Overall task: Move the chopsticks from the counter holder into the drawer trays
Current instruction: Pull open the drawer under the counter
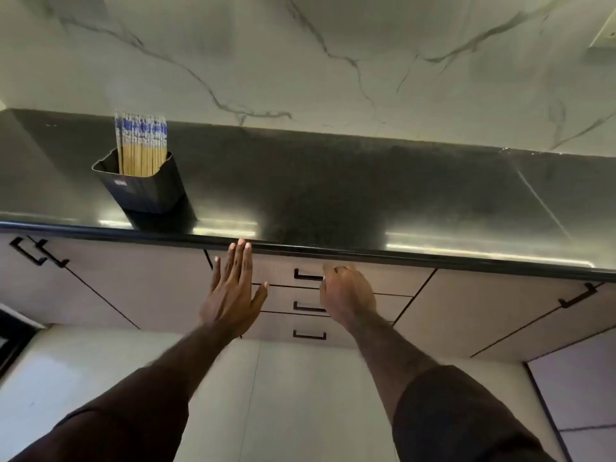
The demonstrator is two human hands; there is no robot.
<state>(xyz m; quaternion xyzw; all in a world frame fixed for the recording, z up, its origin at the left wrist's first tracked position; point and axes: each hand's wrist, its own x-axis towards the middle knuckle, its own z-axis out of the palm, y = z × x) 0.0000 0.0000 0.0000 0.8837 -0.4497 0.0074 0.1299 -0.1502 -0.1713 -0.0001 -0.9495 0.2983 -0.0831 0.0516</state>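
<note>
A bundle of wooden chopsticks [141, 145] with blue-patterned tops stands upright in a dark square holder [146, 188] on the black counter [333, 188], at the left near the front edge. Below the counter a stack of three closed drawers shows black bar handles. My right hand [346, 295] is curled over the right end of the top drawer handle [306, 276]; its fingers are hidden, so the grip is unclear. My left hand [233, 291] is flat and open in front of the cabinet, fingertips reaching the counter's edge, holding nothing.
A marble-patterned wall [333, 61] rises behind the counter. Cabinet doors with black handles flank the drawers, at the left [40, 255] and at the right [580, 295]. A pale tiled floor [283, 395] lies below. A dark appliance edge [13, 338] shows at the far left.
</note>
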